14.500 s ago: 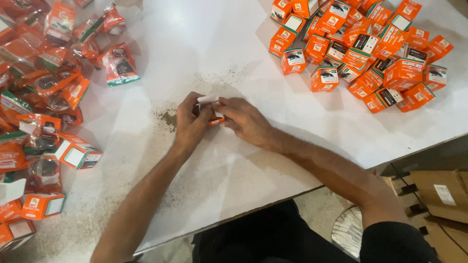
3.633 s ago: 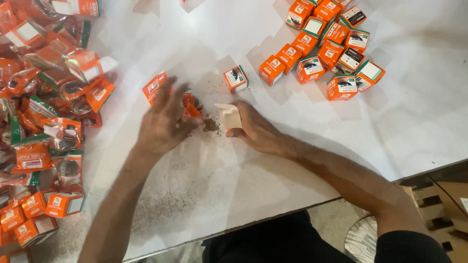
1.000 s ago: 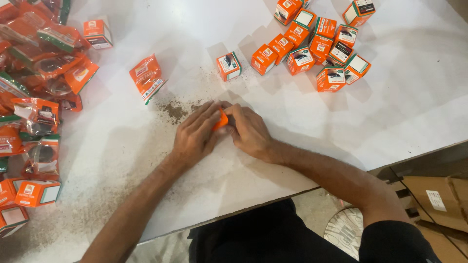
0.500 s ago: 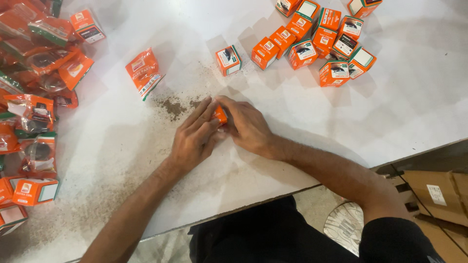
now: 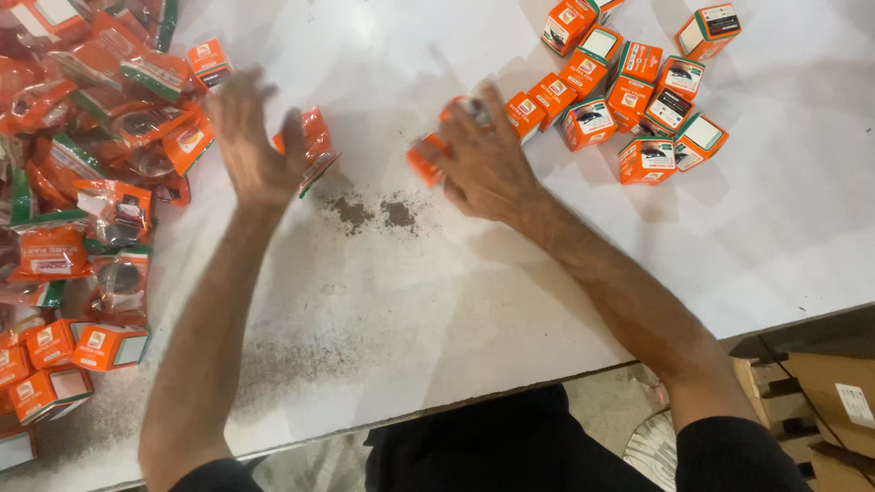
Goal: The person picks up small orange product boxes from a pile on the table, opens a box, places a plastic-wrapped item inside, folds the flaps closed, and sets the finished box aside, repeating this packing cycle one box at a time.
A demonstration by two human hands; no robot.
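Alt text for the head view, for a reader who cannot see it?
Over a white table, the right hand grips a small orange box near a cluster of boxes, while the open left hand hovers by an orange packet beside heaped packets.

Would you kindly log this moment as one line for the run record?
left hand: open, over flat orange packet | right hand: holding small orange box | closed boxes: grouped at right | table: dusty
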